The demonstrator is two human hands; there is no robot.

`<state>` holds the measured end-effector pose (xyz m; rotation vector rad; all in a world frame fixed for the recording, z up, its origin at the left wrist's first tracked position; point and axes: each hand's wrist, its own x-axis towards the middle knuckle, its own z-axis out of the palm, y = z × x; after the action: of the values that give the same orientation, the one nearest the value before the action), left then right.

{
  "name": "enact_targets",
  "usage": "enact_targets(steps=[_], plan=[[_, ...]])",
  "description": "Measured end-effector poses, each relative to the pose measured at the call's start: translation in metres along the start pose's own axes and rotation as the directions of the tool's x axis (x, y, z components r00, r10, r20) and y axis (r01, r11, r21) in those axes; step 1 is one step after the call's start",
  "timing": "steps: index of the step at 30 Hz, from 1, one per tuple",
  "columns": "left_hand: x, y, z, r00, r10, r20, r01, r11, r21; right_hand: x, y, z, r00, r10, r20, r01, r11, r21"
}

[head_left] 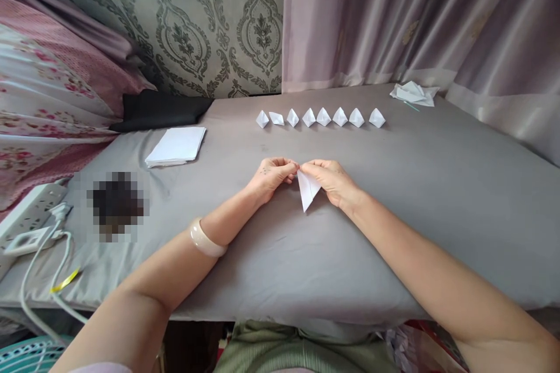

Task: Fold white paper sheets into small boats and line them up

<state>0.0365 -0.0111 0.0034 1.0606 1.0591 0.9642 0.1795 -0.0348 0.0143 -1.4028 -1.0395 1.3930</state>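
Observation:
A folded piece of white paper (308, 189) hangs between my hands, its narrow point directed down toward me. My right hand (331, 179) pinches it at the upper edge, thumb on top. Right beside it, my left hand (275, 176) is closed, thumb and forefinger pinching the paper's top corner. A pale bangle (206, 239) circles my left wrist. Beyond my hands, several small folded paper boats (323, 117) stand in a row across the grey cloth. One paper piece (276, 118) in that row lies flatter than the others.
A stack of white paper (176, 146) lies at the left, before a folded black cloth (161, 109). Paper scraps (414, 94) sit at the far right. A power strip (30, 210) with white cables occupies the left edge, near a blurred-out dark patch (117, 204). Curtains (394, 17) border the back.

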Motion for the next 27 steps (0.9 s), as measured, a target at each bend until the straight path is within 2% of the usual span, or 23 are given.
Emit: enact_targets(steps=[5,16,27], plan=[[-0.005,-0.001,0.004,0.998,0.047,-0.032,-0.045,0.998,0.042,-0.002,-0.001,0.0,1.0,0.012,0.027,-0.012,1.0,0.008],[-0.007,-0.002,-0.001,0.996,0.07,-0.052,-0.072,0.997,-0.041,-0.005,-0.007,-0.007,0.984,0.057,0.167,-0.076,0.991,0.11],[-0.008,0.0,-0.003,0.994,0.1,-0.048,-0.101,0.995,-0.019,-0.005,-0.004,-0.011,0.981,0.041,0.191,-0.063,0.992,0.108]])
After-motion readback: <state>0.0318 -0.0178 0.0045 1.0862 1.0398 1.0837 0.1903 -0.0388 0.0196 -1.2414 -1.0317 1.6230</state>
